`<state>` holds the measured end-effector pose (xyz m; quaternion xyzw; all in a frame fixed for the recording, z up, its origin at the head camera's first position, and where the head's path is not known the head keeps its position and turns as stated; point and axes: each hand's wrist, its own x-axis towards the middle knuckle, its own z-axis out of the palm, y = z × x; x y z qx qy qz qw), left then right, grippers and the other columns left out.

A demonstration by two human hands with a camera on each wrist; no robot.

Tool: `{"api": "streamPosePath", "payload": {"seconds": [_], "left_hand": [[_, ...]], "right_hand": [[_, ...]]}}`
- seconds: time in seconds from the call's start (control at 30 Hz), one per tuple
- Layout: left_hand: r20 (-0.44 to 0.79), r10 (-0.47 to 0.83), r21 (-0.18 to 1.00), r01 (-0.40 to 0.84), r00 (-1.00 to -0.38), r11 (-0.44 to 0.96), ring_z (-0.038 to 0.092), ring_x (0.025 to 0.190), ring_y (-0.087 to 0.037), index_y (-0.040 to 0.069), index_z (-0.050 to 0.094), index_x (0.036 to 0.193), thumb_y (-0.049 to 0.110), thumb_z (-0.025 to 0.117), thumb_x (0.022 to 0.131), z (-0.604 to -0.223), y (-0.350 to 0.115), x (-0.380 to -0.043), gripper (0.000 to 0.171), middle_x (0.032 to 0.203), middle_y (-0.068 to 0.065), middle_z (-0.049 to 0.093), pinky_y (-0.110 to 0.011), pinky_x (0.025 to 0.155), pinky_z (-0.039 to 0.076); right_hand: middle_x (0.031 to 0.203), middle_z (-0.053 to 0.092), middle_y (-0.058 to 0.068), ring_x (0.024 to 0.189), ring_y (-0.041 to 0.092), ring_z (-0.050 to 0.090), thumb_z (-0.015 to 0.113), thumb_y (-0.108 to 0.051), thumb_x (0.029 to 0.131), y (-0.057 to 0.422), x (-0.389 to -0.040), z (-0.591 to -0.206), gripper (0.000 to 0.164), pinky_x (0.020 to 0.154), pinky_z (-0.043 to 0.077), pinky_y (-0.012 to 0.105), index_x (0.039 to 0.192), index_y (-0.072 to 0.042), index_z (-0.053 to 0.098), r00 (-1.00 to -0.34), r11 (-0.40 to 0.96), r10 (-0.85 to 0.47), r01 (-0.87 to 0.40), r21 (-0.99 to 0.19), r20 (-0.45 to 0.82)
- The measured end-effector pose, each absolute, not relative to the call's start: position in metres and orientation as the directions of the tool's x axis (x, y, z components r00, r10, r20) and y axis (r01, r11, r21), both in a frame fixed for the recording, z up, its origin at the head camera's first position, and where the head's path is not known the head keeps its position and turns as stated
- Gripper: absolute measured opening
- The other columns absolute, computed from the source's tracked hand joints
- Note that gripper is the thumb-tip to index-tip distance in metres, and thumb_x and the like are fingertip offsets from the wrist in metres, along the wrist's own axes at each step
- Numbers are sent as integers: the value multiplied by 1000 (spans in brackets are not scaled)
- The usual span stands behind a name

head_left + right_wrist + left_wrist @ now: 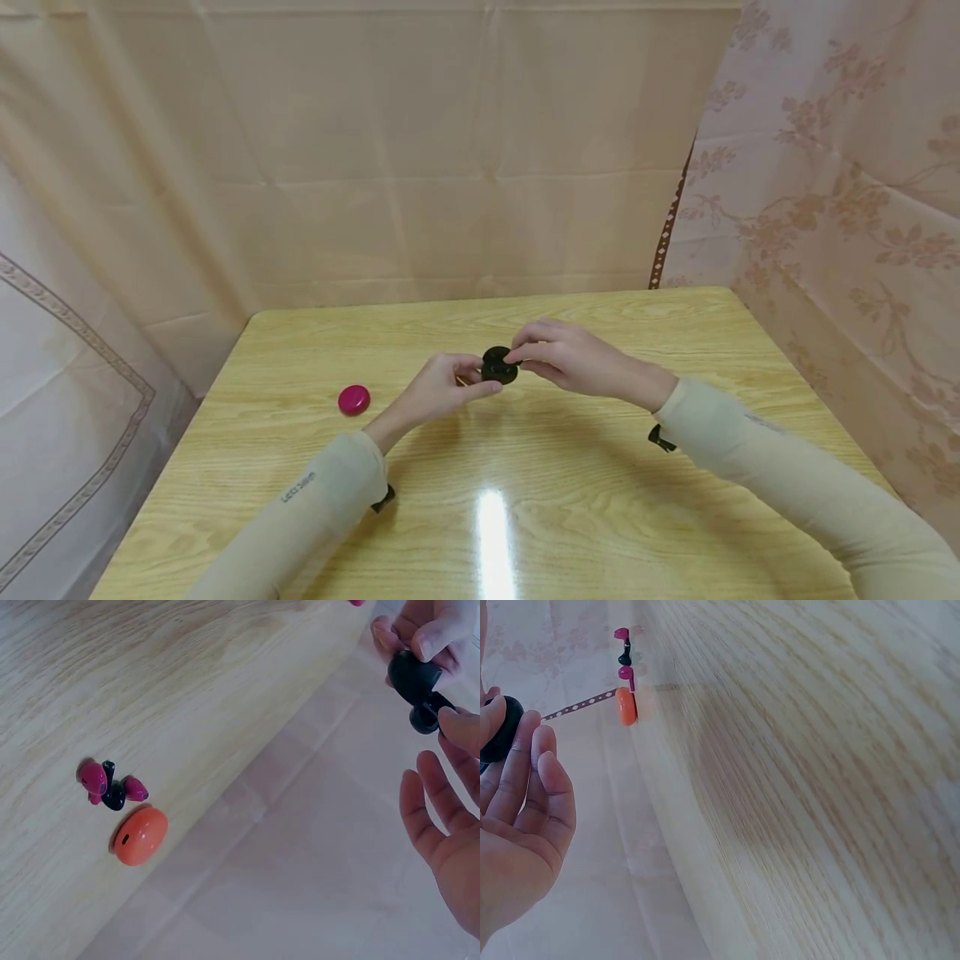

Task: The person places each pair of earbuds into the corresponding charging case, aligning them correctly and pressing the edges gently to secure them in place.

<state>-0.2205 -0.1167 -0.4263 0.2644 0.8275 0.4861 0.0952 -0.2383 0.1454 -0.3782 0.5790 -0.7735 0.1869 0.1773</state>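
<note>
Over the middle of the table, my left hand (442, 387) holds a black earbud case (410, 679) between thumb and fingers. Its lid stands raised in the head view. From the right, my right hand (573, 357) pinches the stem of a black earbud (424, 718), with the bud's round end right at the case in the right wrist view. The right hand's other fingers (421, 814) are spread loosely away from it. The left wrist view catches only part of the case, at the frame's edge behind the left hand's fingers.
A closed pink case (354, 400) lies on the wooden table (585, 517), left of the left hand. Two pink earbuds (93, 778) and a black earbud (113, 796) lie clustered near an orange case (141, 836) by a table edge. Curtains (450, 167) hang behind the table.
</note>
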Motion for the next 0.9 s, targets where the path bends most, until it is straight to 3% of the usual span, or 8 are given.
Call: {"api": "streamPosePath", "payload": {"seconds": [0.5,0.9], "left_hand": [[96,514,857,333,-853,393,68,84,-40,13,75,117,34,75,94,-424,-120,-218,31,93,-16,74,-32,68,54],[79,512,866,314,-855,389,67,86,-41,14,75,117,36,74,95,-425,-120,-218,31,95,-17,74,-35,69,52]], "right_hand": [[113,65,4,102,20,61,74,-1,91,142,-240,-380,24,85,54,36,114,-8,73,-284,266,-842,-958,-106,459],[115,63,7,104,21,61,75,5,88,139,-245,-387,27,85,55,33,112,-6,71,-217,196,-841,-976,-96,496]]}}
